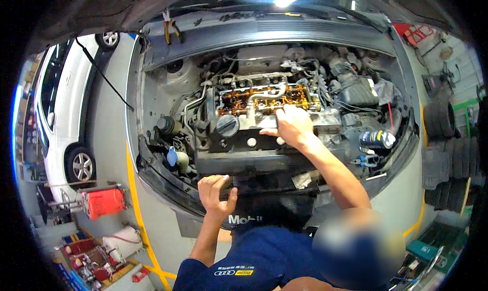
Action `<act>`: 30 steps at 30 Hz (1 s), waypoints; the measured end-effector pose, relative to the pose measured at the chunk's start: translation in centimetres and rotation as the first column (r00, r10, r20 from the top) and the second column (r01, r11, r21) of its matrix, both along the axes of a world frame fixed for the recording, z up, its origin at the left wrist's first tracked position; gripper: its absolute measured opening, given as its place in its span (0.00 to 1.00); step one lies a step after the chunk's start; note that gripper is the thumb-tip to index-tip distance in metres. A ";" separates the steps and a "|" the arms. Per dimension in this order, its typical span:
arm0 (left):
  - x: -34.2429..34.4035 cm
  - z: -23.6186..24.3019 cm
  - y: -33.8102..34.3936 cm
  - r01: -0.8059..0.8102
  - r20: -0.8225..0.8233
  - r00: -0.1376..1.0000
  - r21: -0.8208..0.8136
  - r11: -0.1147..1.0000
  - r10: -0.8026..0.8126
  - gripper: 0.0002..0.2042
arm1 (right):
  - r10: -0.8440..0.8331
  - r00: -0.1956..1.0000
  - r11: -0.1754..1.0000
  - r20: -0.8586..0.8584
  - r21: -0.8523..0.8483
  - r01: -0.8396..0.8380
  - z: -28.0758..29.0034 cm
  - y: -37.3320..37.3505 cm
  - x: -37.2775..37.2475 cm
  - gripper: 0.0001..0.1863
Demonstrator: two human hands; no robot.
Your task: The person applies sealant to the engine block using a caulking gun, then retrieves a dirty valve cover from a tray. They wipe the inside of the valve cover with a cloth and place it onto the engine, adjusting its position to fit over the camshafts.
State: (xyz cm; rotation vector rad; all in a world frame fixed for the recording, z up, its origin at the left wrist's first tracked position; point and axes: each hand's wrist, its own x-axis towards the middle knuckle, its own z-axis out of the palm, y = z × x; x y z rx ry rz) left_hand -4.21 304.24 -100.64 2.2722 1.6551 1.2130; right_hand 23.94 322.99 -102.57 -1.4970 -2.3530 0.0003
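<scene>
An engine with its top uncovered [236, 108] fills the middle of the bay, its amber, oily camshaft parts in view. My right hand [295, 125] reaches to the front edge of this opening, fingers closed together and bent down, thumb pointing left. Beside the thumb lies a pale grey patch [266, 122]; whether I grip it is unclear. A round black oil filler cap [227, 125] sits left of that hand. My left hand [216, 193] is at the bay's front edge, fingers loosely bent, thumb apart, with nothing seen in it. A blurred patch hides my right upper arm.
On the right of the bay lie a spray can [377, 139] with a red straw, blue-handled pliers [365, 161] and a crumpled rag [302, 180] nearer the middle. Orange-handled pliers [172, 30] rest at the far left. A white car [71, 97] stands left; tyres [438, 119] at right.
</scene>
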 end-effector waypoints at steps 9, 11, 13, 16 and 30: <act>-2.5 -4.2 5.6 -0.218 0.064 0.972 -0.127 0.968 0.227 0.18 | 0.003 0.994 0.999 0.108 0.044 -0.008 -2.9 6.3 2.2 0.45; -3.2 -4.8 6.6 -0.279 0.043 0.957 -0.119 0.953 0.285 0.19 | -0.012 0.993 0.999 0.115 0.038 0.008 -3.0 6.6 2.3 0.45; -3.6 -5.7 7.0 -0.312 0.106 0.938 -0.167 0.935 0.331 0.20 | -0.025 0.995 0.999 0.098 0.038 0.022 -3.3 6.6 2.3 0.45; -3.9 -6.7 7.0 -0.314 0.281 0.881 -0.253 0.915 0.380 0.21 | -0.005 0.998 0.999 0.070 0.039 0.002 -3.1 6.1 2.2 0.45; -3.9 -7.2 2.9 -0.265 0.558 0.688 -0.403 0.876 0.464 0.30 | 0.091 0.990 0.990 -0.104 0.116 -0.079 -3.0 2.4 0.7 0.42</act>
